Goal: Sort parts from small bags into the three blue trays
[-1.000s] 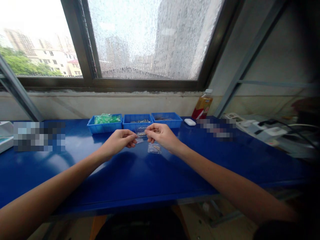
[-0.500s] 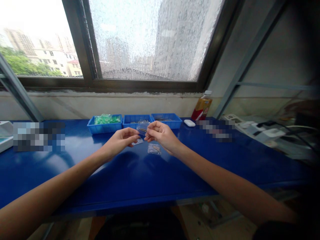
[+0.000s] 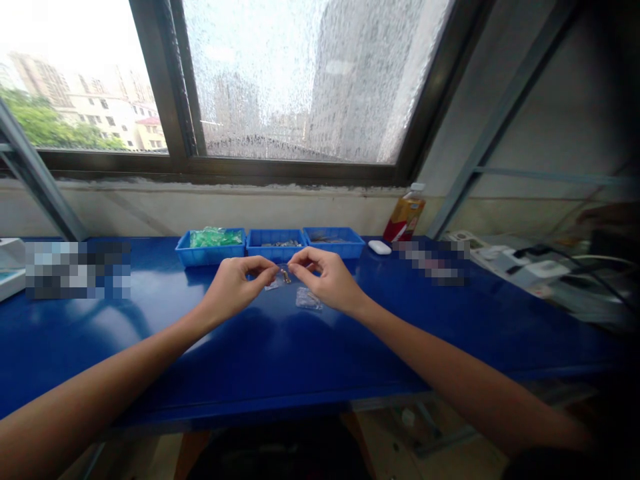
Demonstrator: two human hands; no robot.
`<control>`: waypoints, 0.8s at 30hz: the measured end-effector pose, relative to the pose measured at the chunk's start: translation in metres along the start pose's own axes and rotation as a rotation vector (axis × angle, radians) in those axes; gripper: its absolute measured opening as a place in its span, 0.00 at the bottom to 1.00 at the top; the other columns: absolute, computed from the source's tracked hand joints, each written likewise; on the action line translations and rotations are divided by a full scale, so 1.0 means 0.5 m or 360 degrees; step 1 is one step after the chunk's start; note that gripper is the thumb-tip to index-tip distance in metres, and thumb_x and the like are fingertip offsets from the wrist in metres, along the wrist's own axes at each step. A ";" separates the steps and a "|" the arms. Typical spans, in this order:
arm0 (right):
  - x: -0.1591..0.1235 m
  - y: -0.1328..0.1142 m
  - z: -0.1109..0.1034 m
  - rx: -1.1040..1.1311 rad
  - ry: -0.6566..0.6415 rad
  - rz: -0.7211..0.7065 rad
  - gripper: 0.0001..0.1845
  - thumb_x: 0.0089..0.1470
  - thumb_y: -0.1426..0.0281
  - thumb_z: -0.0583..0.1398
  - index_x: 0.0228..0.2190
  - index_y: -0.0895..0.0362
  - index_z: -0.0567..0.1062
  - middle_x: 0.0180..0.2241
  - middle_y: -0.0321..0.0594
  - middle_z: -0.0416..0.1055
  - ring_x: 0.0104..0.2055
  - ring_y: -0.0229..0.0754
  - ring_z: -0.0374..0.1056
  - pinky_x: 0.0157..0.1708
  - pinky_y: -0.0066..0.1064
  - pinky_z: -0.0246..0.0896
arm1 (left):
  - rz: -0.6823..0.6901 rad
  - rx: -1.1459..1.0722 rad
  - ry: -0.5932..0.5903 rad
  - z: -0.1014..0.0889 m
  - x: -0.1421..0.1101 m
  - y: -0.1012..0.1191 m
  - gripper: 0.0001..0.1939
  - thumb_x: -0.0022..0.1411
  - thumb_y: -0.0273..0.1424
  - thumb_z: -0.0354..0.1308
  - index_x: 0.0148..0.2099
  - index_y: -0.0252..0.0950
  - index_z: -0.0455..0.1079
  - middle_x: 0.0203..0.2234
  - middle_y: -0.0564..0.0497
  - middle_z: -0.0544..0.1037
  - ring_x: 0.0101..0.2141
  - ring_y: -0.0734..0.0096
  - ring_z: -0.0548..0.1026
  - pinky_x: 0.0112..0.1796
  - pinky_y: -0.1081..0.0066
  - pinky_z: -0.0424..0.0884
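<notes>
A small clear plastic bag (image 3: 285, 275) with brass-coloured metal pieces inside hangs between my two hands above the table. My left hand (image 3: 239, 283) pinches one top corner of it between thumb and fingertips. At the opposite corner, my right hand (image 3: 325, 277) closes thumb and finger on the bag's edge. A second clear packet (image 3: 309, 299) lies flat on the blue table just below my right hand. Another small packet (image 3: 271, 285) rests beyond my left fingertips, partly hidden.
Along the wall stand three blue bins: one with green plastic bags (image 3: 215, 237), one with small metal parts (image 3: 281, 244), one with thin pieces (image 3: 327, 239). A white case (image 3: 379, 247) and a drink bottle (image 3: 406, 213) sit to their right. Power strips and cables (image 3: 545, 268) lie far right.
My left hand has taken hold of the bag, which my right hand alone held before. The bag now hangs lower, stretched between both hands.
</notes>
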State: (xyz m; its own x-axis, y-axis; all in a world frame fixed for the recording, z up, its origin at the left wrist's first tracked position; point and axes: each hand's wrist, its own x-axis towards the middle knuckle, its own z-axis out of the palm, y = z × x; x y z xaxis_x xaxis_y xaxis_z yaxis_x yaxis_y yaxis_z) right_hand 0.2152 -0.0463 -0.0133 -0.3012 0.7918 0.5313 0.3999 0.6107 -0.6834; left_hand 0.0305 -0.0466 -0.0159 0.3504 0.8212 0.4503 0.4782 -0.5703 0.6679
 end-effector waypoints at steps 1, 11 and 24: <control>0.000 -0.002 0.001 0.0003 0.0001 -0.0006 0.05 0.50 0.70 0.57 0.27 0.58 0.71 0.26 0.36 0.71 0.29 0.35 0.66 0.29 0.27 0.59 | 0.0019 0.0021 0.0010 0.000 -0.001 0.001 0.12 0.58 0.35 0.53 0.33 0.34 0.74 0.26 0.50 0.79 0.27 0.71 0.75 0.31 0.73 0.68; -0.004 -0.002 0.001 -0.0014 -0.0017 -0.0147 0.05 0.53 0.71 0.55 0.28 0.57 0.70 0.28 0.36 0.69 0.31 0.35 0.65 0.32 0.27 0.60 | 0.0158 0.0111 0.0141 0.000 -0.002 0.002 0.10 0.59 0.31 0.52 0.39 0.35 0.74 0.32 0.49 0.79 0.33 0.70 0.75 0.36 0.71 0.69; -0.006 -0.005 0.003 -0.0110 0.0116 -0.0277 0.04 0.52 0.73 0.55 0.29 0.58 0.70 0.28 0.36 0.70 0.30 0.35 0.66 0.34 0.29 0.61 | 0.0379 0.0301 0.0317 0.000 -0.005 0.004 0.07 0.58 0.29 0.56 0.35 0.36 0.75 0.28 0.50 0.79 0.30 0.71 0.75 0.33 0.72 0.68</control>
State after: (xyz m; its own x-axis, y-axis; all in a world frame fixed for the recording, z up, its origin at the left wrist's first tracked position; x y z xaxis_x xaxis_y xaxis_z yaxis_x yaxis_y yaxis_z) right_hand 0.2138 -0.0504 -0.0140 -0.3084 0.6700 0.6753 0.4063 0.7347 -0.5433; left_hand 0.0303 -0.0498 -0.0156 0.3151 0.6417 0.6992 0.5490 -0.7242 0.4172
